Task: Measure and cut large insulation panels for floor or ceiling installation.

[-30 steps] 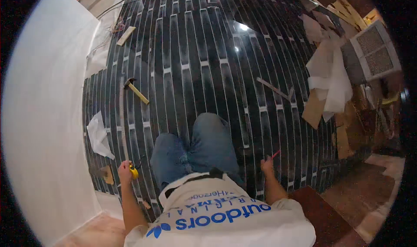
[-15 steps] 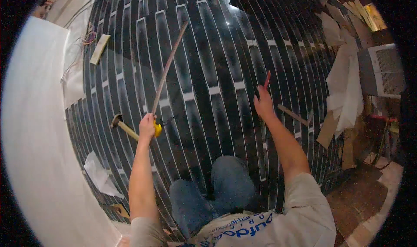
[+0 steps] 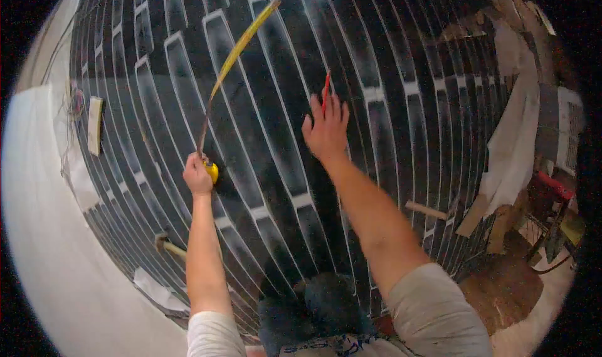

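Lying to the near left of the tape measure (image 3: 214, 172), a hammer (image 3: 170, 246). Remotely, I watch the left hand (image 3: 198, 175) grip that tape, yellow blade (image 3: 241, 46) out over black sheeting (image 3: 263, 125); farther right of it, the right hand (image 3: 327, 131), fingers spread, holds a red pencil (image 3: 326, 90).

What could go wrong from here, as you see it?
The tape measure is in the left hand, but its blade bows and no hand holds its far end, so it might buckle or swing.
The right hand has the red pencil-like stick among spread fingers; it could slip.
The hammer lies beside the left forearm in this view and might get knocked.
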`<state>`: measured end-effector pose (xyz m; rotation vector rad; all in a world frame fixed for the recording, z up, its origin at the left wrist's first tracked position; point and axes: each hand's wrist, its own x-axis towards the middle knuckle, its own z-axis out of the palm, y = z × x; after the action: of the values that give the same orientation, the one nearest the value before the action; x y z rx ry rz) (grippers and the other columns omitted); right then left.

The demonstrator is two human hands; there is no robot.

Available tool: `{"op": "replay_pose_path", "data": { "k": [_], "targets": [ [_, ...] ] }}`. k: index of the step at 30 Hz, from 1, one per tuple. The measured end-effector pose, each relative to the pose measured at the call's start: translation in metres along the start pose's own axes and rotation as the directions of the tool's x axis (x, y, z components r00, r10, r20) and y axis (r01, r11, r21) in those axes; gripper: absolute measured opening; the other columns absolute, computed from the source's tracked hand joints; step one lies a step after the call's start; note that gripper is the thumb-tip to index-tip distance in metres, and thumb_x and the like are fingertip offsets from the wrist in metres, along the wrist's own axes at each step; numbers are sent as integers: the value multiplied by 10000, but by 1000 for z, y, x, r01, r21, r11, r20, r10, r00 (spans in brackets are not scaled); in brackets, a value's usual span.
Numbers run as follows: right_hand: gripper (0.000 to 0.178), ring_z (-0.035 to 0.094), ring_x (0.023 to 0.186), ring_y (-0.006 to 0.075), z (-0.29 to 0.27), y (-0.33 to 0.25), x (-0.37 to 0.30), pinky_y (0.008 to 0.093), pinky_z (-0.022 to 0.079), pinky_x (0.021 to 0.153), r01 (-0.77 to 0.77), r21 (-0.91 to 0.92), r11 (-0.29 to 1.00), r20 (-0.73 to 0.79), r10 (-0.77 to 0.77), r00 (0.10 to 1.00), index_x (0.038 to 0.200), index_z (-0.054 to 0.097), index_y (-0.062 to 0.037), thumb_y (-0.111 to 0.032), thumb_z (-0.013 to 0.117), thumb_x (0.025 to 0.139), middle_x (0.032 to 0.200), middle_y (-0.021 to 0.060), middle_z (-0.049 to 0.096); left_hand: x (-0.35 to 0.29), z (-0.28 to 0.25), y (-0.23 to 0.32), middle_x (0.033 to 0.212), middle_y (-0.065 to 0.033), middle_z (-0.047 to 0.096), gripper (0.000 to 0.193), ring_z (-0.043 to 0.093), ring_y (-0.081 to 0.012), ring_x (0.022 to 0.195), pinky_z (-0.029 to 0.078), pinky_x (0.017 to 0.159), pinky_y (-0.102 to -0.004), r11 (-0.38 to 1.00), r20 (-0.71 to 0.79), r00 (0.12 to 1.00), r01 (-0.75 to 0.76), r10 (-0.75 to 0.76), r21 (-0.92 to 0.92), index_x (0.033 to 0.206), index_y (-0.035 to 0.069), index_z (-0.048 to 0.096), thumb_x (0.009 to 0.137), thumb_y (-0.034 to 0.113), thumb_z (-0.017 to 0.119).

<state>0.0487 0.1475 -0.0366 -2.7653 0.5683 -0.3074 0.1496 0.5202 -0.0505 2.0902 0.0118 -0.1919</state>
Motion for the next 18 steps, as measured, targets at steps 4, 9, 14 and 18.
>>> {"op": "replay_pose_path", "data": {
  "k": [4,9,14,18],
  "targets": [
    [603,323,1514,399,-2,9,-3,638,186,1227,-32,-43,999,99,36,994,1549,461,-124,-367,530,1002,1594,221,406,-7,9,-11,848,-37,625,331,595,-139,776,477,738,-279,991,-38,997,61,-66,-117,977,-8,642,1103,275,525],
    [607,318,1513,418,-7,14,7,642,173,1230,-71,-77,994,215,86,973,1550,453,-124,-351,535,994,1596,233,397,-4,18,16,846,-55,652,395,607,-155,753,485,717,-301,994,-35,999,43,-40,97,946,-6,650,1105,325,503],
    [618,324,1507,406,0,9,14,629,201,1221,-84,-11,996,134,85,987,1487,514,-110,-309,621,911,1639,200,361,5,10,7,818,-67,654,436,603,-151,740,485,704,-310,996,-40,999,33,-29,87,912,-21,643,1104,338,485],
    [637,325,1506,409,-2,7,19,643,209,1217,-106,-18,994,231,108,967,1482,510,-126,-308,655,889,1644,204,354,9,15,21,768,-125,640,352,635,-276,707,488,665,-360,978,-57,998,24,-12,209,854,-11,630,1075,227,496]
  ]
}}
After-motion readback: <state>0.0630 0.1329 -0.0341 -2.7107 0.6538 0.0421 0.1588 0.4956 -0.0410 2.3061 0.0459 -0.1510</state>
